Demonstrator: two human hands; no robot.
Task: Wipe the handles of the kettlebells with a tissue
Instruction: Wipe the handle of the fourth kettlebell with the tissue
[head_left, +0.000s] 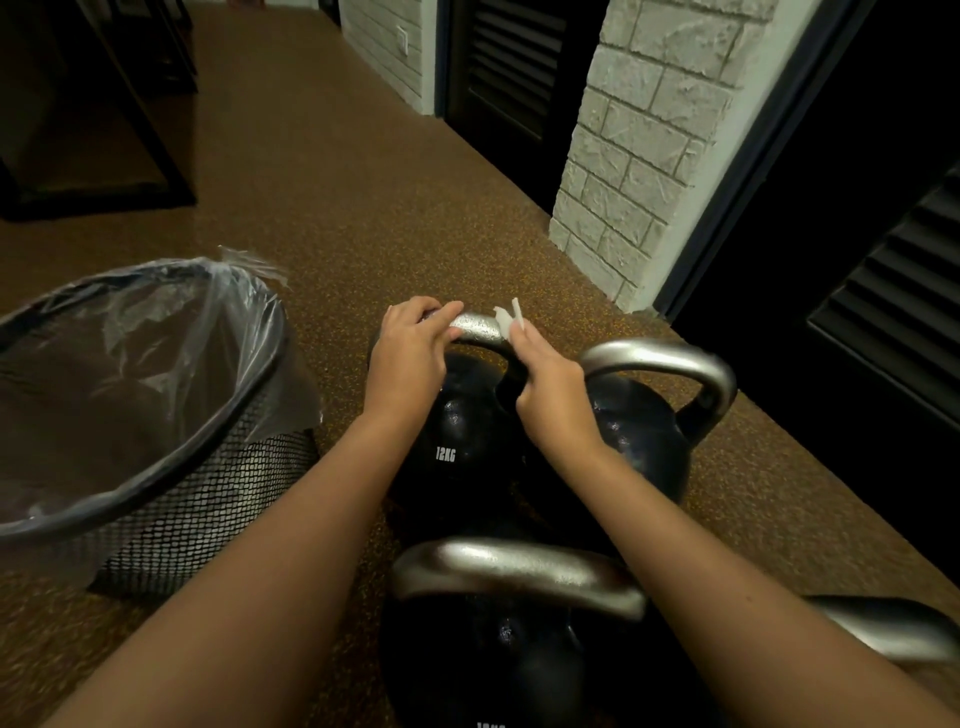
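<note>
Several black kettlebells with silver handles stand on the brown floor. The far left one, marked 12KG (457, 467), has its handle (480, 327) between my hands. My left hand (410, 353) grips the left end of that handle. My right hand (548, 389) holds a white tissue (506, 317) wrapped against the handle's right side; only a corner of the tissue shows. A second kettlebell handle (660, 364) arches to the right. A third handle (519, 571) lies nearest me, under my arms.
A black mesh waste bin (208, 499) lined with a clear plastic bag stands at the left, close to the kettlebells. A white brick pillar (639, 156) and dark louvred doors run along the right. Dark furniture stands at the far left.
</note>
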